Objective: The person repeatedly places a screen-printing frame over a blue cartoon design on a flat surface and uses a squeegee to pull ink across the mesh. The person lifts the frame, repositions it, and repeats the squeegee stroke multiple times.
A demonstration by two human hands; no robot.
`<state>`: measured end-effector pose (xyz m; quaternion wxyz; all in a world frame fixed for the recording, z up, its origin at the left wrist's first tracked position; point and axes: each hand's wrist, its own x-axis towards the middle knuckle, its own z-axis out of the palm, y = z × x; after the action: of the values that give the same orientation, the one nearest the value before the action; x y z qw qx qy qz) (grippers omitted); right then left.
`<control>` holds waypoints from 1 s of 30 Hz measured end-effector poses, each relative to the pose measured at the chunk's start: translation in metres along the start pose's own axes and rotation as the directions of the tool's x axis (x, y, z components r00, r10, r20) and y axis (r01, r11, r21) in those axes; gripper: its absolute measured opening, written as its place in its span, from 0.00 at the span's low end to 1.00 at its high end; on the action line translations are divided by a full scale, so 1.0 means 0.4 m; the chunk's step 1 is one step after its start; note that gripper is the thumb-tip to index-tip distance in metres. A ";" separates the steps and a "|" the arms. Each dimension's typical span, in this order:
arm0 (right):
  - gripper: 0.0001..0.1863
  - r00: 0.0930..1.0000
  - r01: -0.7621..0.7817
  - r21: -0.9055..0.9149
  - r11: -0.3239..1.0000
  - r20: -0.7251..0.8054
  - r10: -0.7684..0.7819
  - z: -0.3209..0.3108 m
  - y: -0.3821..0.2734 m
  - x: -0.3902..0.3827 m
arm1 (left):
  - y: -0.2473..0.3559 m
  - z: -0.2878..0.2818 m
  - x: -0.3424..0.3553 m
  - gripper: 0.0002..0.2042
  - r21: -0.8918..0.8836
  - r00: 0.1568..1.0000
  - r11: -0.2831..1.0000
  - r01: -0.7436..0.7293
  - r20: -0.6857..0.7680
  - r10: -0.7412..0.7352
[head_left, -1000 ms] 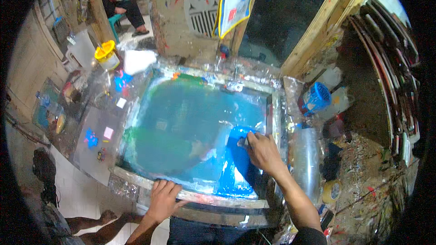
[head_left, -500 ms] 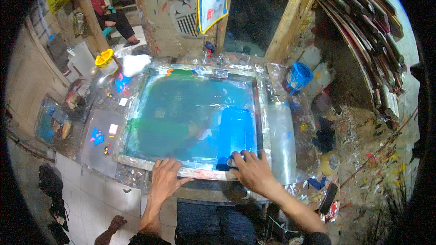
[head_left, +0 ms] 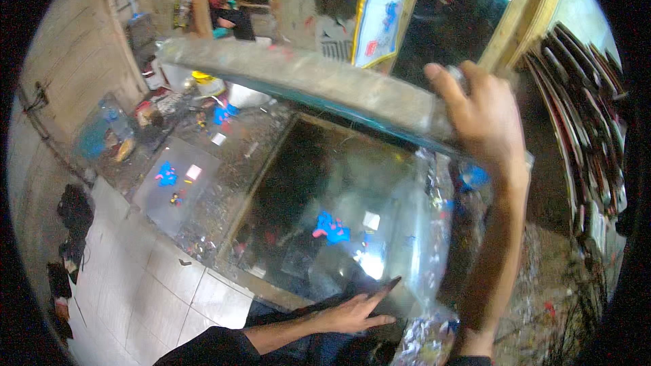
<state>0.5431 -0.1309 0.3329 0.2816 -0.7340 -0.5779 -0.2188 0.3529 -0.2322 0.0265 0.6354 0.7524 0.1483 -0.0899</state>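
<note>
— How does the printing table (head_left: pixel 203 230) look?
— The screen frame (head_left: pixel 305 85) is tilted up off it, the right hand (head_left: pixel 485 118) clenched around its near rail.
— And the left hand (head_left: pixel 352 312)?
— Released, flat on the dark sheet (head_left: pixel 325 196) near the front edge.
— Risk?
— A slipping grip could drop the frame onto that hand, smearing the blue-and-pink print (head_left: pixel 331 227).

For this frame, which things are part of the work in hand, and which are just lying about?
In hand:
- Printing screen frame, lifted by the right hand
- Dark sheet with a blue and pink print on the bed below
- Left hand, flat on that sheet's near edge

Lying about:
- Grey panel with blue blotches
- Yellow tub
- Stacked frames at right
- Dark cloth on the floor
</note>
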 end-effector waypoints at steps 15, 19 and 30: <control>0.34 0.979 -0.117 0.118 0.986 0.181 0.094 0.057 0.253 0.436 | -0.273 -0.408 -0.069 0.09 0.475 0.685 0.879 0.036 -0.652 0.324; 0.35 0.973 -0.116 0.132 0.984 0.213 0.086 0.052 0.258 0.440 | -0.298 -0.447 -0.301 0.13 0.002 0.018 1.000 0.007 -1.000 0.002; 0.27 0.956 -0.158 0.099 0.983 0.264 0.127 0.054 0.300 0.457 | -0.527 -0.625 -0.692 0.19 0.358 0.121 0.582 0.730 -0.906 0.405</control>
<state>0.7027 -0.0047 0.4156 0.2627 -0.7777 -0.5672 -0.0662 0.0084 0.0147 -0.0359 -0.0511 0.7737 0.5640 0.2842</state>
